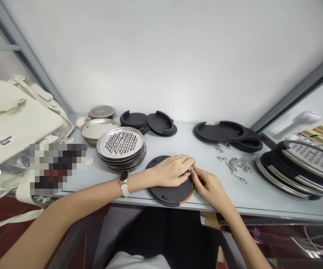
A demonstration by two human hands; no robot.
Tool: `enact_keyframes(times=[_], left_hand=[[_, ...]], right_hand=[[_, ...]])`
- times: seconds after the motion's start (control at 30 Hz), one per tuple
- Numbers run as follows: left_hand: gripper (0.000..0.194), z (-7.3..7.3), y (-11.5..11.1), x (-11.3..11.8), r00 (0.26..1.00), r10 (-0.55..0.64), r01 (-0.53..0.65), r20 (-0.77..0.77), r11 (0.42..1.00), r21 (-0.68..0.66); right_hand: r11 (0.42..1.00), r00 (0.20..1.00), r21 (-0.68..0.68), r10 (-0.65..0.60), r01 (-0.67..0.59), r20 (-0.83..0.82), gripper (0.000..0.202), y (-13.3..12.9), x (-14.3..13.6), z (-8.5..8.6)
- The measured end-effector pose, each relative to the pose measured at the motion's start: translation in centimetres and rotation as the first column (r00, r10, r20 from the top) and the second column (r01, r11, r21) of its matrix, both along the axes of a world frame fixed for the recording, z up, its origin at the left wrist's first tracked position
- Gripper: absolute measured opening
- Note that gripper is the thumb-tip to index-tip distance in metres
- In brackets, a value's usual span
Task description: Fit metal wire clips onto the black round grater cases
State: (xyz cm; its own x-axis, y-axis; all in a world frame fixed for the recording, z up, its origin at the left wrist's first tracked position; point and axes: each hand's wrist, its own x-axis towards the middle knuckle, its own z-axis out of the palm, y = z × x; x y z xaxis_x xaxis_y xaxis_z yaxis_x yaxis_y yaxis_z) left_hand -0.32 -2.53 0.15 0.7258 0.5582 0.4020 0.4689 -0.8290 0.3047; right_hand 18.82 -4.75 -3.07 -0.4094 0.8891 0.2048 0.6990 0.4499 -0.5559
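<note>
A round black plastic holder (pixel 172 194) lies flat near the table's front edge, a red and yellow strip showing along its right rim. My left hand (pixel 174 170) rests across it, fingers curled and closed at the right rim. There my right hand (pixel 208 185) meets it, thumb and forefinger pinched. Between the fingertips of both hands shows a bit of a small shiny metal wire clip (pixel 190 169), mostly hidden. Loose wire clips (pixel 237 164) lie in a small heap to the right of my hands.
Metal grater discs (pixel 120 144) are stacked left of the holder, with plain metal discs (pixel 100 130) behind. More black holders (pixel 161 123) stand along the wall, others (pixel 220 132) further right. Assembled graters (pixel 298 168) pile at the right. A cream bag (pixel 18 116) sits at the left.
</note>
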Motion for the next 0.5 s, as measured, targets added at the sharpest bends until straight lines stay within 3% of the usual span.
enact_keyframes(times=[0.5], left_hand=[[0.014,-0.04,-0.02,0.08,1.000,-0.006,0.006,0.006,1.000,-0.024]], right_hand=[[0.999,1.000,0.041,0.000,-0.001,0.014,0.031,0.01,-0.11,0.12]])
